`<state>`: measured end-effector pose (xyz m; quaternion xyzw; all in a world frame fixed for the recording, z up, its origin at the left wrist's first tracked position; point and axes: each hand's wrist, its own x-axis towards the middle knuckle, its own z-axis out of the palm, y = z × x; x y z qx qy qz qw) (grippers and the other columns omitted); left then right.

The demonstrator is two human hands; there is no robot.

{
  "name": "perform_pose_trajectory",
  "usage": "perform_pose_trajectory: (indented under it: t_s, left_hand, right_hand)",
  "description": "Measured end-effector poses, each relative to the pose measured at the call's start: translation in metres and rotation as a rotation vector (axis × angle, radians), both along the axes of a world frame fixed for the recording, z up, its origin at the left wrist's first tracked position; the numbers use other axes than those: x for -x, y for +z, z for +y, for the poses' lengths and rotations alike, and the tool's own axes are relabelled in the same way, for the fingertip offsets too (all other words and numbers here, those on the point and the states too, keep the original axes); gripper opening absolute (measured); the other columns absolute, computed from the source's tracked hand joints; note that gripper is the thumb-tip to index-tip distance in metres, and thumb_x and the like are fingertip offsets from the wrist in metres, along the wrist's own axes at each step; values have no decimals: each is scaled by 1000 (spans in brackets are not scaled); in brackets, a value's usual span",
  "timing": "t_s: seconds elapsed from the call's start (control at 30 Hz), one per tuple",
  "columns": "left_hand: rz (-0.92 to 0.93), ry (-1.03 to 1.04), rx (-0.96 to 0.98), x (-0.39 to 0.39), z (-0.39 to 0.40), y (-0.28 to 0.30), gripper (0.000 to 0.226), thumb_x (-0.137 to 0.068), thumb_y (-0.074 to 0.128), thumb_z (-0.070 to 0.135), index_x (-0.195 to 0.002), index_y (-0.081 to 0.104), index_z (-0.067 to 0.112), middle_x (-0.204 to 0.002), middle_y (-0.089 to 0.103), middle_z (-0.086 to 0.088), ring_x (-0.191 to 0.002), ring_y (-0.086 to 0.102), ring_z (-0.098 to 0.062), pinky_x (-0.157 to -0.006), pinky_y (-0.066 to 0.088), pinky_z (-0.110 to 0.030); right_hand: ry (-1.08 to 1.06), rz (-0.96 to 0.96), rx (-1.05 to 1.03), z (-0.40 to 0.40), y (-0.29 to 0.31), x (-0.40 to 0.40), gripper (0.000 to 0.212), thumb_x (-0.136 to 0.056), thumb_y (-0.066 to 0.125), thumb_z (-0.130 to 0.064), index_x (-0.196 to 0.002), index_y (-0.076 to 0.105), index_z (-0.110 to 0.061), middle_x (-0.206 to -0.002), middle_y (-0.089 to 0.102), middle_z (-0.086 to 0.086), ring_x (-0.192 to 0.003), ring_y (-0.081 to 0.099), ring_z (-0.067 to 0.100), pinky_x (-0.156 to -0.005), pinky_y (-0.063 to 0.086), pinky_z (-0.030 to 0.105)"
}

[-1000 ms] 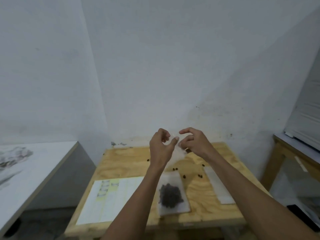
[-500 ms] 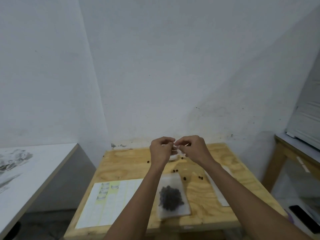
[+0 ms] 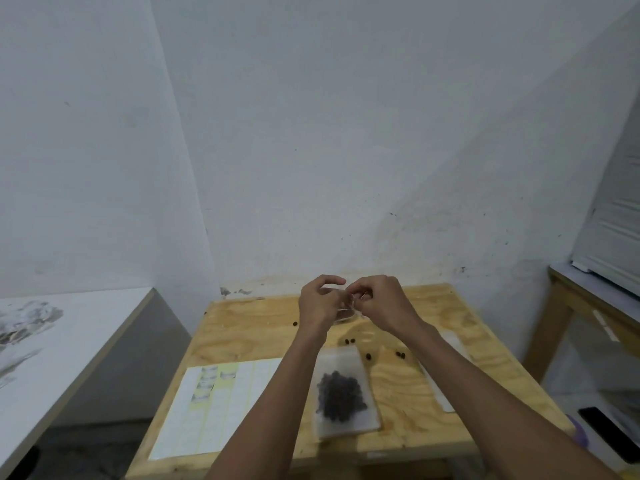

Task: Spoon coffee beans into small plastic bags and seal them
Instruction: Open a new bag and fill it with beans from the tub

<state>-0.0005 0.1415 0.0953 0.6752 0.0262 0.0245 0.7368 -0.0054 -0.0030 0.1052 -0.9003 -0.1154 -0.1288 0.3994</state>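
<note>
Clear small bag (image 3: 347, 299), orientation hidden, pinched between left hand (image 3: 318, 304) and right hand (image 3: 380, 304) above plywood table (image 3: 433, 386).

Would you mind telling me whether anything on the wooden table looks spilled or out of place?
Yes: several loose coffee beans lie scattered on the bare wooden table, beyond the bag of beans lying flat. They look spilled rather than bagged.

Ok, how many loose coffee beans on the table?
6: one left of the left hand, a pair beyond the filled bag, one off its right corner, a pair beside the right forearm. Arms may hide more.
</note>
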Motion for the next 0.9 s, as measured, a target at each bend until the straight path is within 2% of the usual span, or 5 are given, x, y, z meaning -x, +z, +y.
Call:
perform_pose_trajectory:
  t_s: [0.3, 0.43, 0.57, 0.8, 0.9]
  left_hand:
    - [-203, 16, -296, -8, -3, -9, 34, -80, 61, -16, -102, 74, 6, -69, 69, -10, -58, 66, -20, -66, 62, -40]
    - [-216, 66, -410, -9, -8, -13, 37, -79, 62, -13, -107, 76, 8, -69, 69, -5, -56, 62, -12, -61, 55, -26]
    - [-237, 44, -529, -4, -8, -22, 41, -83, 65, -9, -115, 77, 14, -66, 63, 2, -50, 52, -1, -55, 45, -10]
    - [-360, -60, -629, -5, -4, -8, 56, -84, 61, -8, -131, 69, 22, -54, 46, 5, -44, 38, -6, -50, 37, -12]
    - [-370, -88, -598, -6, 0, -7, 55, -87, 60, -8, -133, 67, 21, -56, 46, 2, -46, 36, -6, -51, 37, -11]
  right_hand:
    - [-85, 12, 11, 3, -4, 0, 28, -87, 66, 0, -104, 81, -16, -78, 69, -12, -68, 65, 0, -64, 50, 9]
    - [-132, -20, 79, 9, -14, -4, 33, -88, 65, 0, -113, 79, -15, -86, 74, -4, -78, 69, 9, -77, 59, 27]
    - [-201, -11, 159, -1, -20, -7, 38, -90, 62, -2, -126, 72, -10, -113, 72, 8, -97, 67, 18, -80, 53, 26]
    - [-115, -128, 103, -8, -20, -1, 31, -87, 65, -1, -108, 62, -23, -98, 64, -4, -79, 58, 6, -65, 44, 19]
    - [-53, -123, 114, -12, -19, -3, 25, -91, 60, -3, -97, 75, -22, -91, 75, -1, -64, 59, 0, -67, 56, 32]
